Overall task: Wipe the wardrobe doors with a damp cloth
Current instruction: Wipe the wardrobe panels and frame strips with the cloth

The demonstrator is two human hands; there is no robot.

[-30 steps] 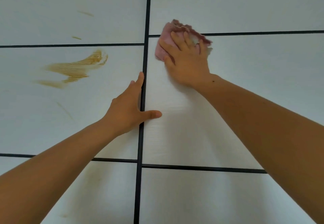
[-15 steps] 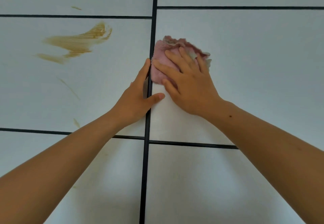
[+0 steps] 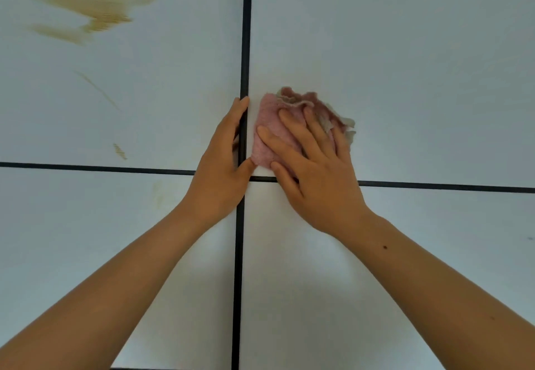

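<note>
- pale grey-white flat wardrobe door panels: smooth, even and matt with a soft sheen; whether painted or laminated cannot be told.
- thin black strips between the panels: smooth and dull; material unclear.
- crumpled pink cloth: soft towelling, matt, with a short fuzzy nap; its ruffled upper edge looks paler and rougher.
- yellow-brown smear on the upper left panel: thin, dull, streaked into fine parallel lines.

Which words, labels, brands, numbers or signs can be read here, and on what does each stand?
None can be read. The pale grey wardrobe door panels, the crumpled pink cloth under the right hand and the yellow-brown smear carry no letters, numbers or logos.
</note>
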